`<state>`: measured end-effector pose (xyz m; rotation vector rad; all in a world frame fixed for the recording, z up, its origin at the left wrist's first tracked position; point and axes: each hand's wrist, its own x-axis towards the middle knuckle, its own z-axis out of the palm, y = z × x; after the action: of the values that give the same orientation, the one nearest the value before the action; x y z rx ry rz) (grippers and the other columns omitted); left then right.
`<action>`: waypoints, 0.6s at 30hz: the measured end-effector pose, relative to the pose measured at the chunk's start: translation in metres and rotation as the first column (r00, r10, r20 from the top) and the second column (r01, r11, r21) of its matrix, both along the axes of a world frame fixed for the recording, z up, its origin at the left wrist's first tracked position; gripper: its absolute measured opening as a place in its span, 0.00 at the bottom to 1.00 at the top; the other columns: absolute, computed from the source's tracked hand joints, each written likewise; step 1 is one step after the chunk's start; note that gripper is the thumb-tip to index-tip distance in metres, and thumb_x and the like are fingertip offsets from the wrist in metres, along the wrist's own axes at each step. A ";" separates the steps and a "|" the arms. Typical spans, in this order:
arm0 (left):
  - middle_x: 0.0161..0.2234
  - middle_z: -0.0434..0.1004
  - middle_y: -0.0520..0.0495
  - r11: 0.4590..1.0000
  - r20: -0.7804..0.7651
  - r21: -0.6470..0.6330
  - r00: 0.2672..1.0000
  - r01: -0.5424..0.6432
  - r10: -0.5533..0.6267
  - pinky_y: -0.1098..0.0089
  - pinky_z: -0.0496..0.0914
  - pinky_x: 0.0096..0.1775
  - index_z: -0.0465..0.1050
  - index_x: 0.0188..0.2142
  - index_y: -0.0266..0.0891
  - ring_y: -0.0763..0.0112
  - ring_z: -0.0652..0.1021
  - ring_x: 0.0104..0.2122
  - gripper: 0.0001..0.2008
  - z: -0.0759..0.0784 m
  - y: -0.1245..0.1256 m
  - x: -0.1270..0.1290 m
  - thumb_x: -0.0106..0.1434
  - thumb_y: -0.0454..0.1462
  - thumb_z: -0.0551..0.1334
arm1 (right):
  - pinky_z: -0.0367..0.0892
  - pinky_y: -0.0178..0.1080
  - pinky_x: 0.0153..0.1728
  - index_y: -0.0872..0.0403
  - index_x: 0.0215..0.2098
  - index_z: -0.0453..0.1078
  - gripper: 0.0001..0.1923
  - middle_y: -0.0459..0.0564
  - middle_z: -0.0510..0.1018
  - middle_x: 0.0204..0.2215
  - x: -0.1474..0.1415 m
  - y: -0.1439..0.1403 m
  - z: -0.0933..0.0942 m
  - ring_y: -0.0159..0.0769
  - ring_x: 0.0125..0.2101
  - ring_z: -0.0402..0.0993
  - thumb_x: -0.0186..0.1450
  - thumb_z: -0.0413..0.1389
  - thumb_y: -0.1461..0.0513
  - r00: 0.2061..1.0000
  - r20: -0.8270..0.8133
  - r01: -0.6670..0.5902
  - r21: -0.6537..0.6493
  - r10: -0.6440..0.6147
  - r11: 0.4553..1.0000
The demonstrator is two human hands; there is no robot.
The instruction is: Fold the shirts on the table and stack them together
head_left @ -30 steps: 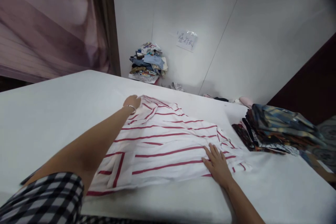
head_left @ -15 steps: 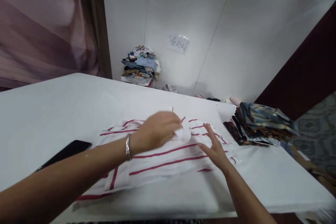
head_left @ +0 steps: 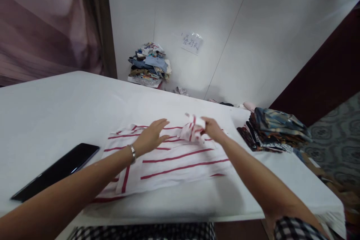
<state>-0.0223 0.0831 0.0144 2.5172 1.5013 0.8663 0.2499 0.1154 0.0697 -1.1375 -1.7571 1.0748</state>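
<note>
A white shirt with red stripes [head_left: 180,165] lies spread on the white table, its body running left to right in front of me. My right hand [head_left: 213,129] grips a bunched part of the shirt [head_left: 192,129], lifted a little above the rest. Over the left part of the shirt is my left hand [head_left: 152,135], with its fingers stretched toward the bunched cloth and its thumb apart. A silver bracelet [head_left: 132,153] is round the left wrist. Whether the left palm touches the cloth I cannot tell.
A black phone-like slab [head_left: 57,170] lies left of the shirt, partly behind my left forearm. Folded clothes [head_left: 281,127] are stacked on the table's right side. Another clothes pile [head_left: 150,63] stands beyond the far edge, near a handwritten sign [head_left: 191,43] on the wall.
My right hand has moved up and left and taken hold of the bunched cloth. My left hand has drawn back to the left, away from that part, and opened.
</note>
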 end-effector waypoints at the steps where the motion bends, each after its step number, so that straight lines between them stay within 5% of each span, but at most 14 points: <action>1: 0.60 0.61 0.36 0.996 -0.073 -0.057 0.995 -0.066 0.062 0.55 0.62 0.57 0.60 0.59 0.37 0.55 0.63 0.59 0.27 -0.009 0.011 -0.009 0.61 0.43 0.58 | 0.68 0.33 0.22 0.55 0.28 0.69 0.04 0.41 0.71 0.20 0.006 0.018 0.017 0.29 0.20 0.69 0.54 0.53 0.68 0.991 -0.098 0.086 -0.017 -0.087 0.996; 4: 0.62 0.59 0.34 0.956 -0.291 -0.172 0.940 -0.236 0.179 0.54 0.59 0.57 0.62 0.58 0.34 0.53 0.62 0.60 0.30 -0.031 0.038 -0.030 0.59 0.43 0.60 | 0.71 0.38 0.24 0.55 0.28 0.66 0.08 0.39 0.70 0.16 0.026 0.066 0.081 0.29 0.19 0.68 0.51 0.54 0.72 0.793 -0.439 0.449 -0.044 -0.422 0.892; 7: 0.60 0.62 0.37 0.909 -0.369 -0.203 0.888 -0.363 0.272 0.54 0.59 0.56 0.66 0.56 0.38 0.54 0.64 0.59 0.24 -0.038 0.055 -0.042 0.59 0.40 0.58 | 0.72 0.39 0.30 0.52 0.31 0.61 0.09 0.36 0.69 0.17 0.049 0.090 0.141 0.28 0.21 0.67 0.56 0.51 0.71 0.675 -0.584 0.578 0.037 -0.452 0.815; 9: 0.55 0.70 0.39 0.891 -0.361 -0.207 0.878 -0.403 0.314 0.54 0.59 0.54 0.71 0.51 0.40 0.55 0.68 0.55 0.19 -0.036 0.062 -0.048 0.60 0.37 0.55 | 0.72 0.38 0.34 0.50 0.31 0.59 0.07 0.35 0.69 0.20 0.062 0.093 0.164 0.27 0.23 0.68 0.60 0.48 0.69 0.635 -0.639 0.621 0.089 -0.434 0.778; 13: 0.45 0.78 0.38 0.868 -0.313 -0.216 0.874 -0.447 0.372 0.57 0.64 0.48 0.75 0.44 0.38 0.54 0.76 0.47 0.17 -0.022 0.069 -0.057 0.62 0.34 0.51 | 0.70 0.41 0.35 0.48 0.30 0.59 0.06 0.37 0.70 0.21 0.078 0.086 0.169 0.28 0.26 0.67 0.60 0.50 0.66 0.639 -0.646 0.632 0.131 -0.418 0.763; 18: 0.51 0.75 0.39 0.852 -0.193 -0.218 0.877 -0.476 0.441 0.59 0.67 0.45 0.72 0.50 0.36 0.53 0.75 0.48 0.20 -0.008 0.067 -0.067 0.63 0.35 0.49 | 0.68 0.39 0.32 0.48 0.26 0.57 0.07 0.38 0.67 0.21 0.101 0.059 0.148 0.28 0.25 0.65 0.56 0.52 0.66 0.585 -0.680 0.711 0.167 -0.442 0.683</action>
<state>-0.0893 0.1498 0.0066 2.0933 2.1575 0.4941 0.3507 0.1742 0.2176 -0.8664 -0.9037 0.4855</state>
